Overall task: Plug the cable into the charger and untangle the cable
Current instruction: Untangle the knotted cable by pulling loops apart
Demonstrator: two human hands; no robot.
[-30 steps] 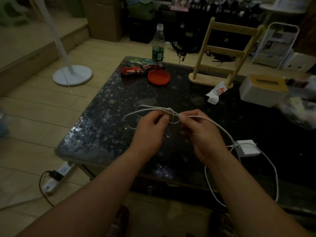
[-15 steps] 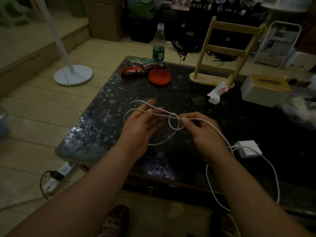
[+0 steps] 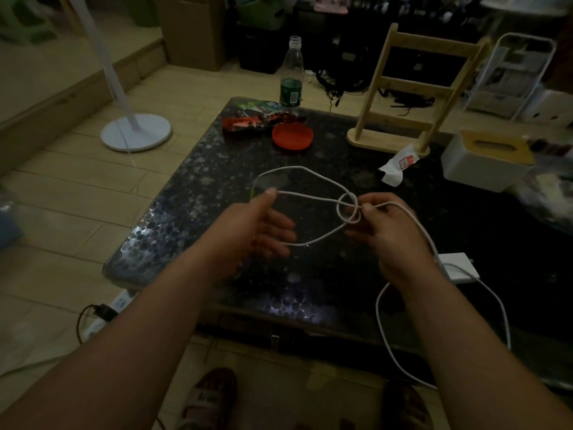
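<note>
A white cable [image 3: 313,198] is held above the dark speckled table [image 3: 192,187], with a loose knot [image 3: 349,209] in its middle. My left hand [image 3: 254,228] pinches one strand of the cable at its thumb tip, the other fingers spread. My right hand [image 3: 387,234] pinches the cable right beside the knot. From there the cable runs down to the white charger [image 3: 459,268] lying on the table at the right, and a long loop hangs over the table's front edge. Whether the plug sits in the charger is hidden by my right wrist.
At the table's far side lie a red lid [image 3: 292,136], snack packets [image 3: 248,122], a plastic bottle [image 3: 291,76], a wooden rack [image 3: 409,94], a crumpled wrapper [image 3: 397,166] and a white tissue box [image 3: 486,162]. A fan base [image 3: 136,131] and a power strip [image 3: 117,305] are on the floor at left.
My hands have drawn apart, the left one to the left. The knot has loosened into a wide loop and sits nearer my right hand.
</note>
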